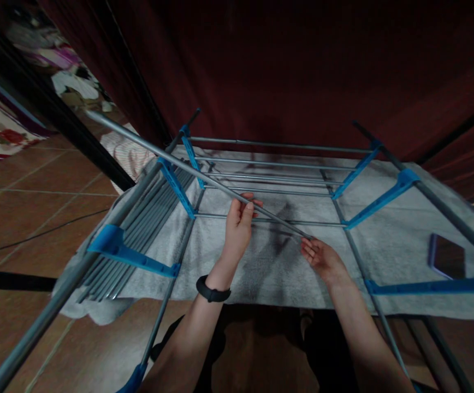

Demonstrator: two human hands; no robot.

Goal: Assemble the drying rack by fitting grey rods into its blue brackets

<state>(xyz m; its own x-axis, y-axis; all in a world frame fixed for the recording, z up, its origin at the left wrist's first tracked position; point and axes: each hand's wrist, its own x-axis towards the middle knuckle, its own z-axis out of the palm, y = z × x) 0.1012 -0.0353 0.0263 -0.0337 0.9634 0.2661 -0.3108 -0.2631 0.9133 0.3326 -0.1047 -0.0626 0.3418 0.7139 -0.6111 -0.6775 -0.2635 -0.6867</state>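
A long, thin grey metal tube [171,159] slants across the view, its far end up at the left and its near end low at the right. My left hand [239,224], with a black band on the wrist, pinches it partway along between thumb and fingers. At the lower end, the fingertips of my right hand [325,259] are closed around the tube's tip. Both hands are over a partly assembled rack of grey tubes joined by blue plastic brackets [136,254]. Several crossbars [270,177] span the rack's far part, beyond my hands.
A grey cloth [261,273] covers the surface under the rack. Several loose tubes [147,224] lie side by side at the left. A phone [448,256] rests at the right, near a blue bracket. Dark red curtain [286,71] hangs behind; tiled floor [36,218] shows at left.
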